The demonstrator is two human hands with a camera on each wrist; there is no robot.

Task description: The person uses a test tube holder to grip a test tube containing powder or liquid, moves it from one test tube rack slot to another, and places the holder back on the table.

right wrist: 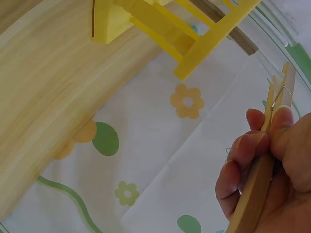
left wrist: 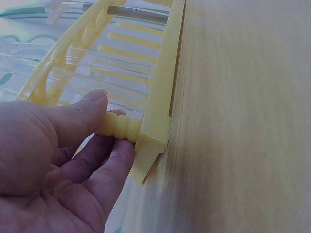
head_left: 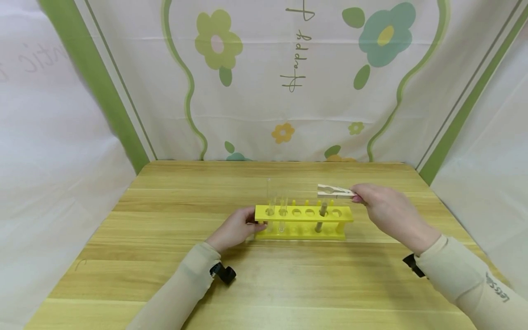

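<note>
A yellow test tube rack stands on the table. My left hand pinches the post at the rack's left end between thumb and fingers; the ribbed post shows close up in the left wrist view. Two clear test tubes stand in the leftmost holes. Toward the right end stands a test tube with grey-brown contents. My right hand grips a wooden test tube clamp, curled around its handle. The clamp's jaws are at the top of the filled tube; whether they squeeze the glass I cannot tell.
The wooden table runs back to a hanging white cloth printed with flowers. White cloth also hangs on both sides. A black wrist strap sits on the left sleeve, another on the right.
</note>
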